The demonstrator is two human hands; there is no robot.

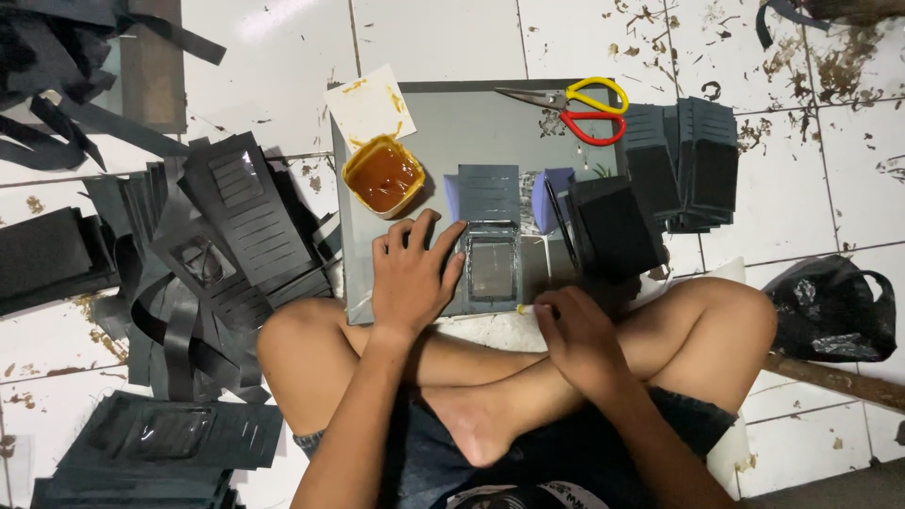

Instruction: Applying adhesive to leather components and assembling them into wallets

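1. Dark cut pieces [222, 221] lie heaped on the floor at left.
2. A yellow glue tub [383, 175] sits on the grey board [452, 118].
3. The left hand [412, 275] presses flat, fingers spread, touching the piece [490, 240].
4. That piece lies mid-board, long axis pointing away from the person.
5. The right hand [575, 330] rests loosely curled at the board's near edge; whether it holds anything, cannot tell.
6. Scissors [575, 106] lie at the board's far edge.

Dim indoor light from my feed, cool cast overall. Brightest patch at 11 o'clock, a soft glare on the white floor tiles [283, 24]. Black cut pieces [236, 203] at 9 o'clock lose detail in shadow. Clear window panel [492, 269] at centre shows faint sheen. Soft shadows under the knees. Mild softness and slight bending toward the frame edges; centre reasonably sharp.
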